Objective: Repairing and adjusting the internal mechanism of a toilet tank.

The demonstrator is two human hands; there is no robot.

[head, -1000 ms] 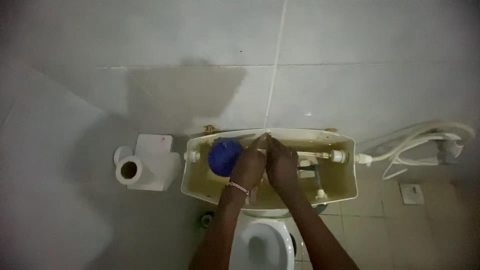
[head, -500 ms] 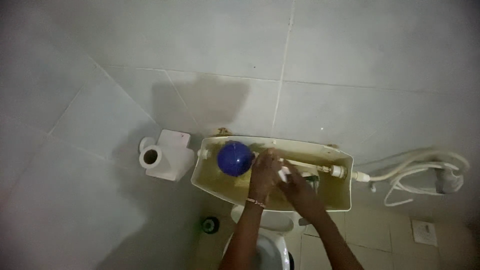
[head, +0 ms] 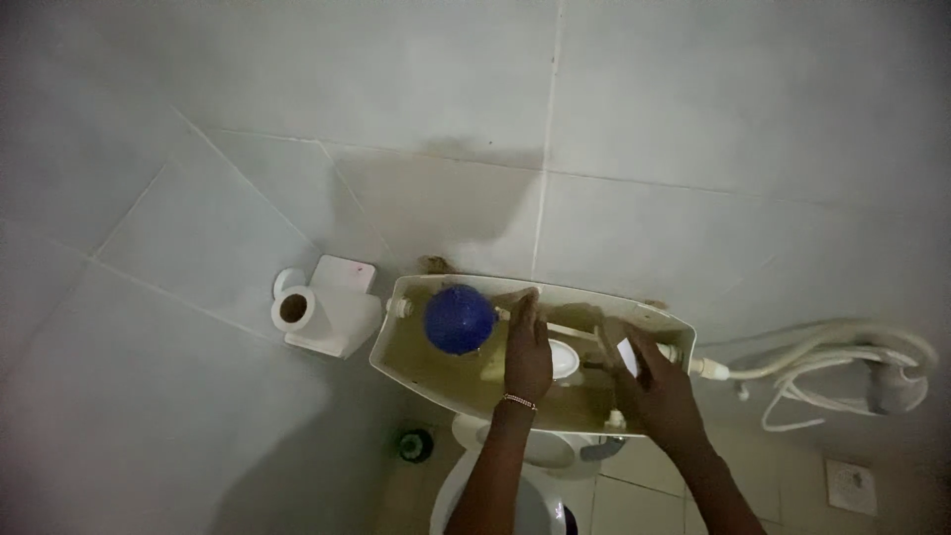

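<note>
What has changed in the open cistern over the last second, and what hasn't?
The hands, pressed together at the middle of the cistern a second ago, have parted: the left hand stays beside the blue float ball, while the right hand has shifted right, holding a small white piece. The float ball, toilet roll and hose kept their places.

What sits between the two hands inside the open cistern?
In the head view, a white round cap of the tank fittings sits between the left hand and the right hand, inside the open cistern.
</note>
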